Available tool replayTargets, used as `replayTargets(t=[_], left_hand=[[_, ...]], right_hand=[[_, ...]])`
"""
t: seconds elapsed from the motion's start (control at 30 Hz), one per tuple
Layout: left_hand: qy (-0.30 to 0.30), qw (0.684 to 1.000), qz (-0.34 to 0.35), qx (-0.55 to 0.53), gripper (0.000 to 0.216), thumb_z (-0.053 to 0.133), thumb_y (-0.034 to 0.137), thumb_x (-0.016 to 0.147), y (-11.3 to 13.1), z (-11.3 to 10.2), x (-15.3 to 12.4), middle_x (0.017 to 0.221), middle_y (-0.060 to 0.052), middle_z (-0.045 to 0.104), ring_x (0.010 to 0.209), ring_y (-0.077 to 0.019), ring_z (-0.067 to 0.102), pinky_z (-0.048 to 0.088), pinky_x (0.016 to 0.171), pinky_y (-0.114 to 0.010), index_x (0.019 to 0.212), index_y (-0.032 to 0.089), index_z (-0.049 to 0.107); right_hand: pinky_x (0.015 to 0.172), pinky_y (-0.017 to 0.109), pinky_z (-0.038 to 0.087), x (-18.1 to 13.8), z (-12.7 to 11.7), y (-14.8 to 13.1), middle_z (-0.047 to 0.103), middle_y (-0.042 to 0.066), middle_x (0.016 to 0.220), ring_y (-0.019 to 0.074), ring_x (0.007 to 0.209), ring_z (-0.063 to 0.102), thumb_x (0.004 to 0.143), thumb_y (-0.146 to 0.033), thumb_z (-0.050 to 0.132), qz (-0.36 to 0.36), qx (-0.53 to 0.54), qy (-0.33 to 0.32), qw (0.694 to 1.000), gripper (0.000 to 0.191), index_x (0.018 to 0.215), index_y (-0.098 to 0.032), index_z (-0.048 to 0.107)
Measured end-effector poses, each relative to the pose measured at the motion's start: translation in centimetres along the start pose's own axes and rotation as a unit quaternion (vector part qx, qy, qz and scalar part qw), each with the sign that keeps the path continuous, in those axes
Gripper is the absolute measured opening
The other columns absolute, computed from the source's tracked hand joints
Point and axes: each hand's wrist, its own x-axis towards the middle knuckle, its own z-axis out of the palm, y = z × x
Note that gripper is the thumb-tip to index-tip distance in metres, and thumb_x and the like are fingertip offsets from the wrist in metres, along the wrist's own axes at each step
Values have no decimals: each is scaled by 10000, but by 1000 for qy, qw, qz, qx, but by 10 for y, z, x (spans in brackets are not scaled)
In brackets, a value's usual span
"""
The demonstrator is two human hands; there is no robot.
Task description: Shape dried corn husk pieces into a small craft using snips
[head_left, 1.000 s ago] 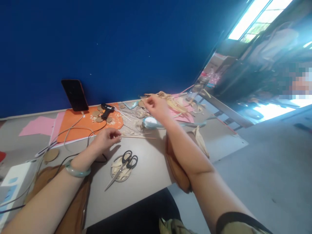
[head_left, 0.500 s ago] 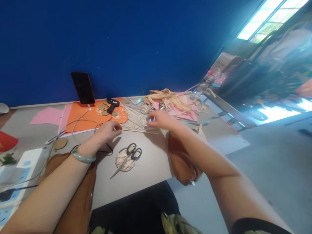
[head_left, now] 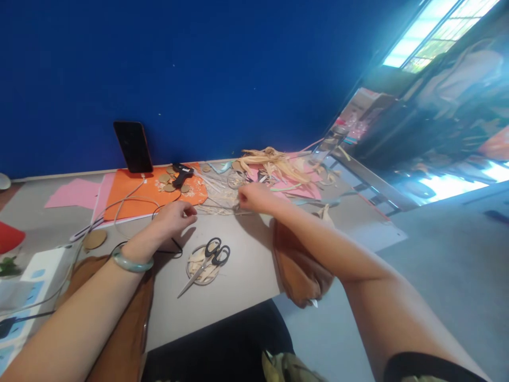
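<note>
My left hand (head_left: 177,218), a bracelet on its wrist, hovers over the front of the table with fingers curled and thumb near the fingertips. Whatever it may pinch is too small to make out. Fingers drawn together, my right hand (head_left: 254,197) is over the right edge of a clear plastic bag (head_left: 218,197) with pale strips in it; its fingertips are hidden. Black-handled scissors (head_left: 212,255) lie across a small round dish (head_left: 193,270) of pale scraps, nearer to me than both hands.
A hot glue gun (head_left: 183,175) and round discs (head_left: 168,188) rest on an orange sheet (head_left: 119,196). Dried husk-like strips (head_left: 274,159) are heaped at right. A phone (head_left: 133,147) leans on the blue wall. Cables, a power strip (head_left: 43,270) and brown cloth (head_left: 300,265) flank the workspace.
My right hand has turned and drawn its fingers in; the small pale bit seen at its fingertips no longer shows. My left hand stays almost in place.
</note>
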Motion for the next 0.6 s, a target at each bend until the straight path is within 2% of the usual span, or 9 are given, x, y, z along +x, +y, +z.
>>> replayTargets(t=[0.07, 0.13, 0.27, 0.37, 0.43, 0.5, 0.6], left_hand=[[-1, 1000, 10, -4, 328, 571, 420, 722, -2, 1, 1, 809, -43, 700, 717, -198, 595, 408, 640, -294, 900, 187, 720], [-3, 1000, 20, -4, 332, 562, 430, 722, -4, 2, 1, 811, -43, 699, 718, -199, 590, 408, 640, -297, 889, 189, 718], [-11, 1000, 11, 8, 342, 553, 444, 721, -6, 3, 2, 802, -42, 697, 713, -204, 592, 408, 634, -302, 893, 194, 712], [-13, 1000, -6, 22, 351, 550, 437, 725, -6, 1, 1, 828, -47, 705, 740, -212, 606, 412, 645, -303, 924, 196, 709], [-20, 999, -11, 29, 349, 545, 435, 730, -6, 0, 1, 845, -49, 708, 748, -214, 610, 413, 647, -304, 928, 199, 708], [-24, 999, -11, 34, 345, 542, 437, 733, -5, -1, 1, 850, -49, 708, 747, -214, 612, 415, 644, -304, 924, 203, 710], [-21, 999, -3, 33, 335, 544, 439, 733, -5, 0, 2, 854, -45, 712, 757, -214, 618, 423, 654, -303, 913, 213, 713]], right_hand=[[702, 291, 406, 13, -8, 8, 722, 113, 924, 253, 910, 645, 784, -209, 588, 10, -10, 24, 1000, 187, 918, -174, 714], [709, 287, 406, 25, -12, 13, 725, 104, 928, 245, 917, 645, 788, -194, 575, -9, -17, 35, 999, 189, 913, -175, 717], [737, 289, 409, 44, -12, 13, 723, 121, 988, 243, 959, 639, 824, -179, 540, -34, -28, 31, 999, 226, 956, -162, 723], [719, 295, 413, 43, -14, 18, 719, 131, 1025, 254, 951, 642, 824, -248, 582, -11, -25, 19, 999, 243, 1008, -166, 719], [673, 296, 411, 34, -19, 28, 725, 131, 954, 248, 861, 651, 796, -316, 624, 25, -20, -15, 999, 253, 966, -159, 727], [623, 301, 399, 21, -23, 42, 720, 124, 864, 243, 773, 641, 739, -413, 673, 65, -19, -75, 995, 288, 849, -154, 735], [574, 279, 382, 3, -19, 66, 707, 76, 800, 205, 694, 613, 667, -463, 720, 74, 46, -132, 988, 331, 812, -165, 722]])
